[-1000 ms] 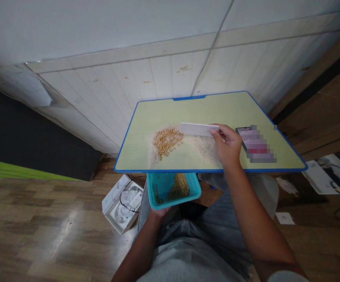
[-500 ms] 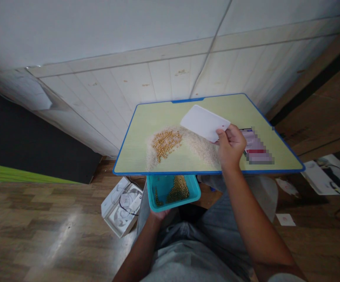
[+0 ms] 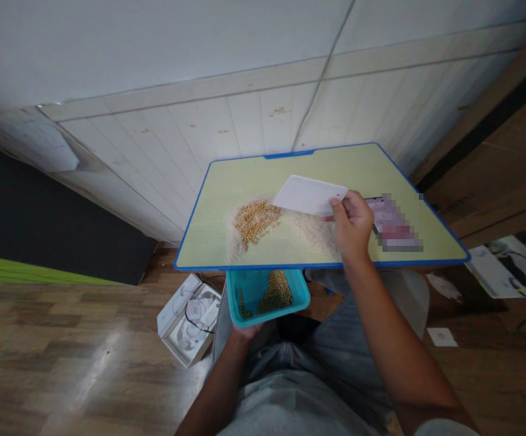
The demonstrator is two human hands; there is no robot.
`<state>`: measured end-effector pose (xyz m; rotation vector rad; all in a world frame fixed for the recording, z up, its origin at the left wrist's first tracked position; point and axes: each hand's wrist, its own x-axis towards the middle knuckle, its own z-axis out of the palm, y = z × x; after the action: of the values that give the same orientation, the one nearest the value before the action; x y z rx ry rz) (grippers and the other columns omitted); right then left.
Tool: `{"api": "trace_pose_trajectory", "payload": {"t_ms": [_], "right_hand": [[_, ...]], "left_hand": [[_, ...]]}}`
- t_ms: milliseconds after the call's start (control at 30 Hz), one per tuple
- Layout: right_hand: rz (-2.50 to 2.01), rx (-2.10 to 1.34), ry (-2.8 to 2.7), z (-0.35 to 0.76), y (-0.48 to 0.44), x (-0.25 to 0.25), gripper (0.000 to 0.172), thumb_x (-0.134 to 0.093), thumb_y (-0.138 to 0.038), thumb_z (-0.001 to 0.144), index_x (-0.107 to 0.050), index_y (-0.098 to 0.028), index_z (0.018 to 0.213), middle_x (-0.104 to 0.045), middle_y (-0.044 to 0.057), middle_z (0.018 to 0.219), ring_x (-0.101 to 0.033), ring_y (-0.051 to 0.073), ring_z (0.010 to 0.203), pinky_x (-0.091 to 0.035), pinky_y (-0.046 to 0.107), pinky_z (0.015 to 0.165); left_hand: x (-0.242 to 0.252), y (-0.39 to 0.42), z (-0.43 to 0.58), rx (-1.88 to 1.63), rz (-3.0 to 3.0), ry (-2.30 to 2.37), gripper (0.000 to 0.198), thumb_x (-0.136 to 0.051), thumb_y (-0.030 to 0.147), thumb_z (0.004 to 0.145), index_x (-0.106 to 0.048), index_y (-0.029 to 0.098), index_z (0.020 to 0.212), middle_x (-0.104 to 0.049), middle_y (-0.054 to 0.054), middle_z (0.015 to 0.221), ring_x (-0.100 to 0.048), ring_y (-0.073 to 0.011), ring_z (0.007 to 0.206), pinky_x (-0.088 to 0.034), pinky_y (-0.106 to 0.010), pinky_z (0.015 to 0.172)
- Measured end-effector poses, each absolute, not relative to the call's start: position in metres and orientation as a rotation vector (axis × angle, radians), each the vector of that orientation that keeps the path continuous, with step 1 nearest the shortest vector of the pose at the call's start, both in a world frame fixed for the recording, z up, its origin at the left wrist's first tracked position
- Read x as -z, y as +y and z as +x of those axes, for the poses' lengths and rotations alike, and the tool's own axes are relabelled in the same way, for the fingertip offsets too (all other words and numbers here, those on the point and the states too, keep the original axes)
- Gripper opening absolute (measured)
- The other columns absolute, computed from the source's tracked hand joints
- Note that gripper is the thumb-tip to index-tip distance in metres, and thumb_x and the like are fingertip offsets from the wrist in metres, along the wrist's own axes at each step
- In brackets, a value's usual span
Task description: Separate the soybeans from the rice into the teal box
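"Beans, a loose golden heap just left of the right hand's card, near the middle of the frame. What lies round them?"

"White rice. It fringes the heap on its left and upper sides, and another patch spreads to the right, below the card."

"And the right hand?"

"It sits right of centre, closed in a pinch on the white card's right end, thumb on the near face and fingers behind. The card is tilted; whether its lower edge touches the rice cannot be told."

"Where is the left hand?"

"At the lower middle, under the near side of a teal tub. Most of that hand is hidden, so nobody can tell how far open it is or how firmly it grips."

"Does the tub hold anything?"

"More beans, mostly banked on its right side, with a thin line at the left."

"And on the table?"

"A phone, partly blurred out, lies just right of the right hand."
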<state>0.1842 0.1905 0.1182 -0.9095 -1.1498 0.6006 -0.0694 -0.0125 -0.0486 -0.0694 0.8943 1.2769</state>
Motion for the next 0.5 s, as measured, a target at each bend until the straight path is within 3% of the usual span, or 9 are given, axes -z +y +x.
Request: {"api": "trace_pose_trajectory", "payload": {"t_ms": [267, 400, 500], "right_hand": [[-0.939, -0.704, -1.165, 0.1824, 0.1910, -0.1150, 0.038, -0.087, -0.058, 0.095, -0.081, -0.025, 0.112, -0.090, 0.005, 0.103, -0.083, 0.022, 0.084, -0.069, 0.028, 0.062], [-0.974, -0.567, -1.230, 0.1853, 0.1878, -0.1170, 0.028, -0.082, -0.050, 0.099, -0.088, -0.023, 0.101, -0.090, 0.005, 0.095, -0.086, 0.025, 0.086, -0.072, 0.036, 0.076], [-1.005, -0.503, -1.258, 0.1867, 0.1868, -0.1168, 0.026, -0.083, -0.045, 0.096, -0.093, -0.023, 0.103, -0.092, 0.006, 0.098, -0.087, 0.027, 0.088, -0.072, 0.038, 0.078]], "left_hand": [[0.0435, -0.0133, -0.0671, -1.228, 0.043, 0.748, 0.076, -0.053, 0.085, 0.104, -0.088, 0.027, 0.139, -0.085, -0.009, 0.156, -0.057, -0.0405, 0.172, -0.041, -0.054, 0.146], [0.0427, -0.0138, -0.0709, -1.205, 0.072, 0.671, 0.068, -0.057, 0.076, 0.106, -0.087, 0.028, 0.143, -0.084, -0.010, 0.158, -0.064, -0.0391, 0.165, -0.041, -0.057, 0.146], [0.0430, -0.0135, -0.0716, -1.209, 0.085, 0.656, 0.067, -0.057, 0.075, 0.106, -0.088, 0.028, 0.142, -0.084, -0.009, 0.157, -0.066, -0.0406, 0.163, -0.046, -0.060, 0.143]]}}
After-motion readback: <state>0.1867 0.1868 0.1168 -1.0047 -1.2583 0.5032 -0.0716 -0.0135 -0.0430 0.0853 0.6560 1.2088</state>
